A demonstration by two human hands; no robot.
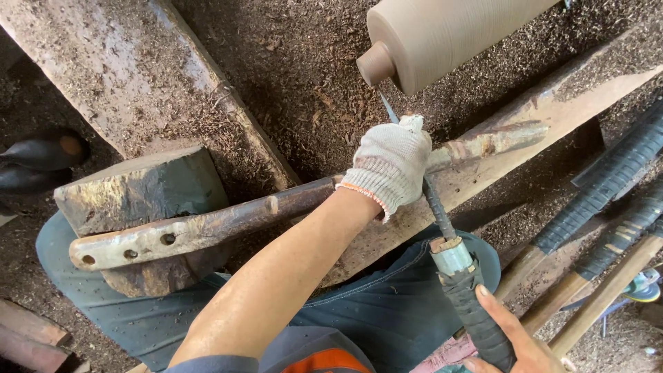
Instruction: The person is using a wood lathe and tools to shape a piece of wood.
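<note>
Chisel (442, 221) under gloved left hand (388, 162)

hands: 2, one in white knit glove (390, 162), one bare (514, 338) | long chisel with black wrapped handle (452, 266): 1 | round pale wooden piece on lathe (442, 34): 1 | spare tool handles at right (608, 186): 3 | dark iron bar with holes (207, 228): 1 | wooden beams (138, 76): 2 | black shoes (41, 159): 2
</note>
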